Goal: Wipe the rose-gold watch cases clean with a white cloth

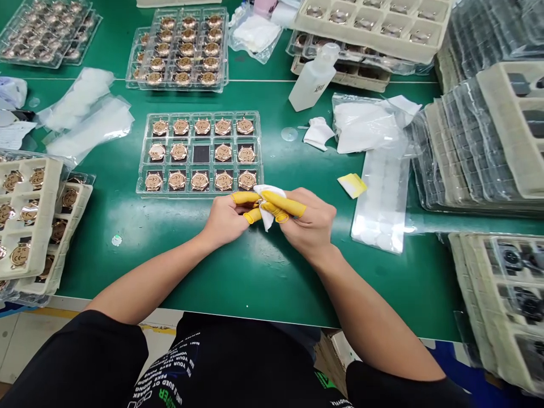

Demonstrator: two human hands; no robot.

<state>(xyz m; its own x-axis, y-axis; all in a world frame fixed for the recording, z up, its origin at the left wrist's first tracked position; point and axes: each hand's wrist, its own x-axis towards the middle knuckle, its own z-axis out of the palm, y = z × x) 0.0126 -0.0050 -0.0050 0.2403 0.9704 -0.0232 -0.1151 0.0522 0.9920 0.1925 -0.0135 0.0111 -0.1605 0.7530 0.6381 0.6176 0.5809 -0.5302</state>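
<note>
In front of me, my left hand [232, 216] pinches what looks like a watch case [259, 202]. Only a small metallic bit of it shows between the fingers. My right hand [304, 218] is closed on a folded white wipe [267, 220], pressed against the piece. Yellow finger cots cover the thumb and fingertips of both hands. Just beyond them lies a clear plastic tray [142, 170] of rose-gold watch cases, backs up with printed markings. One pocket [201, 154] in its middle row holds no case and shows a dark pad.
Stacked trays of cases stand at the left [51, 170] and at the back [182, 48]. Tall tray stacks [471, 141] line the right. A translucent bottle [313, 79], white wipes [361, 124], a yellow-white pad [352, 185] and a plastic strip [380, 204] lie right of the tray.
</note>
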